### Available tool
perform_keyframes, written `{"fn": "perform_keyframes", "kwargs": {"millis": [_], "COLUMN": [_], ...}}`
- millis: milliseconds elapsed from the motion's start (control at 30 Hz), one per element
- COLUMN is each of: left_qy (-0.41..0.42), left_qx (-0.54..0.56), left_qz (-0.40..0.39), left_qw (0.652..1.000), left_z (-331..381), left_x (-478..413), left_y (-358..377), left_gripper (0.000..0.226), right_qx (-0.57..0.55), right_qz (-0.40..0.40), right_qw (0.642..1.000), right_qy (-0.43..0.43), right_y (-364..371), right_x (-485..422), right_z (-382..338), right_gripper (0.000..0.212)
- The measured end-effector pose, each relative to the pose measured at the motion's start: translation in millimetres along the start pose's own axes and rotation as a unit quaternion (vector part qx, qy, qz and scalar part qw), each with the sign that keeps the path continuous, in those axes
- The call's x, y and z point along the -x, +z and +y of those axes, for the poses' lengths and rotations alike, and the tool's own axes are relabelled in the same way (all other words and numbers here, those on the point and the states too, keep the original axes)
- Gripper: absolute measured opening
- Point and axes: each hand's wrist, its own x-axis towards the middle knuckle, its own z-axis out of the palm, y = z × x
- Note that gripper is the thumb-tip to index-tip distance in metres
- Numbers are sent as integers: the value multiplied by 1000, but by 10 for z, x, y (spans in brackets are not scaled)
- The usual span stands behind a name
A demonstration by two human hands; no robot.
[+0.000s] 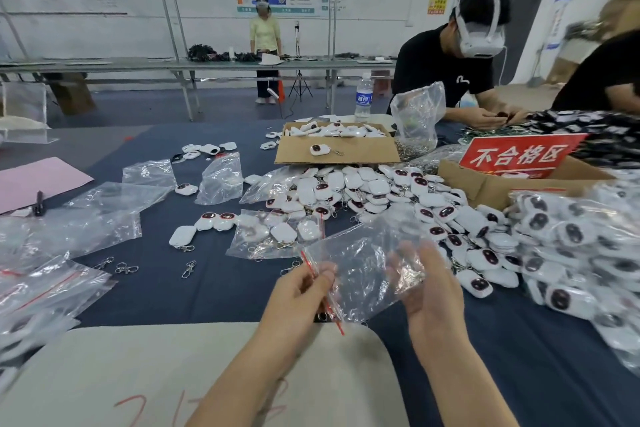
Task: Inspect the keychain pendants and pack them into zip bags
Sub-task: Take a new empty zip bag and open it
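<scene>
Over the dark blue table cloth [194,291], beside the heap of white keychain pendants [377,191], the left hand [304,288] pinches a clear plastic zip bag [360,253]; the flat right hand [431,288] backs it. Best to spread its mouth wide before filling.

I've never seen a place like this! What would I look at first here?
Probably the big heap of white pendants with dark red faces, spilling across the blue table's middle and right. Up front, the left hand pinches a clear zip bag's red strip while the right hand touches its other side. A red sign stands in a cardboard box at the right.
</scene>
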Motion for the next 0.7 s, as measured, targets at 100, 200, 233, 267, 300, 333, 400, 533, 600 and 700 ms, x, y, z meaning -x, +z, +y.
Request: {"fn": "perform_keyframes", "kwargs": {"millis": [100, 200, 233, 267, 300, 333, 400, 533, 600, 700], "left_qy": [2, -4, 2, 14, 32, 53, 86, 94, 90, 77], "left_qx": [-8, -39, -66, -94, -123, -151, -204, -306, -359, -390], "left_qz": [-40, -75, -76, -76, -76, -78, -82, -98, -87, -53], "left_qw": [999, 996, 995, 993, 989, 984, 972, 942, 925, 916], "left_z": [0, -60, -62, -59, -57, -48, -16, 35, 52, 140], "left_x": [54, 75, 76, 83, 98, 122, 181, 227, 227, 200], "left_y": [-9, -3, 6, 18, 31, 42, 50, -34, -125, -234], "left_gripper": [11, 12, 13, 16, 22, 27, 31, 29, 24, 13], "right_qx": [192, 361, 395, 435, 475, 513, 560, 656, 672, 668], "right_qz": [98, 44, -25, -90, -139, -171, -200, -205, -183, -151], "right_qw": [956, 832, 818, 805, 786, 763, 742, 690, 678, 683], "right_qy": [-197, -419, -417, -393, -371, -356, -309, -226, -233, -254], "right_y": [-94, -55, -1, 53, 101, 150, 224, 205, 184, 176], "right_x": [137, 221, 216, 197, 174, 150, 88, -52, -92, -132], "right_z": [-130, -227, -232, -216, -186, -144, -51, 144, 225, 278], "right_gripper": [53, 44, 40, 36, 33, 31, 27, 27, 28, 26]}}
